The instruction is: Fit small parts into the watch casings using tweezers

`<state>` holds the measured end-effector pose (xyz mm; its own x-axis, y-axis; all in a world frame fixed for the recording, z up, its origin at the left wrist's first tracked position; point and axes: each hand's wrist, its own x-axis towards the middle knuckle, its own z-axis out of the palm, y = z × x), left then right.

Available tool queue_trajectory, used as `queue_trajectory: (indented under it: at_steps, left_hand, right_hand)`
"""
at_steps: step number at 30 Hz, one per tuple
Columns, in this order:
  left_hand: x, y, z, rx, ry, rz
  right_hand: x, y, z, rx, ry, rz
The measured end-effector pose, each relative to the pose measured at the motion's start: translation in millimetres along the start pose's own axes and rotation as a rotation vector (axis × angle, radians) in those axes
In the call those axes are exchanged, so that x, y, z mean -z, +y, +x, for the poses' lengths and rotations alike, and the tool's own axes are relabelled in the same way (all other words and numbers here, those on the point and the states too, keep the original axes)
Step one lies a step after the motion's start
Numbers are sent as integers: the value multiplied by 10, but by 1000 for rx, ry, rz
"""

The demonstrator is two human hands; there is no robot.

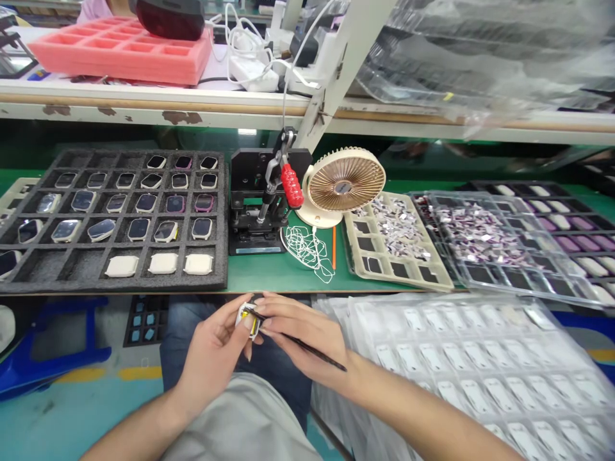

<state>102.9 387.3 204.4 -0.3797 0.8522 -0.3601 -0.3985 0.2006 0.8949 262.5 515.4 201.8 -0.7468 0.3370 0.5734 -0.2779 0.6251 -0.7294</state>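
Just in front of the bench edge, my left hand (216,346) is closed around a small white watch case (256,329) with something yellow inside it. My right hand (307,333) pinches a thin black tool (314,351), which looks like tweezers. Its tip reaches into the case, beside my left thumb. Fingers cover part of the case. On the bench to the left, a black foam tray (86,272) holds rows of watch bodies with dark screens, and several white pieces (163,263) sit in its front row.
A black toggle press with a red handle (291,186) stands beside a cream fan (343,182) and a tangle of white rings (305,248). A cream tray (398,275) and a clear tray (567,282) hold small parts. Plastic blister sheets (461,365) lie at right.
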Motion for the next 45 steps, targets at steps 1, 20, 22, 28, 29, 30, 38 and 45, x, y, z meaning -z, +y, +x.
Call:
queue_trajectory:
  at_steps: [1, 20, 22, 28, 29, 30, 38, 45]
  left_hand:
    - [0, 2, -5, 2, 0, -1]
    - [74, 67, 33, 202, -185, -424]
    - [72, 81, 73, 240, -150, -464]
    - [83, -2, 151, 251, -79, -419]
    - [88, -32, 157, 254, -75, -410]
    - [91, -62, 162, 261, -79, -401]
    - [45, -211, 209, 297, -108, -341]
    - [84, -288, 209, 396, -79, -306]
  right_hand:
    - [2, 2, 1, 2, -6, -2]
    - [-81, 83, -93, 136, 96, -79]
    - [-57, 12, -96, 115, 137, -53]
    - [302, 60, 25, -124, 378, -213]
    - [408, 153, 63, -189, 471, -291]
    - [523, 267, 98, -266, 540, -372]
    - [1115, 890, 95, -657, 272, -610]
    - [1668, 676, -104, -775, 318, -805]
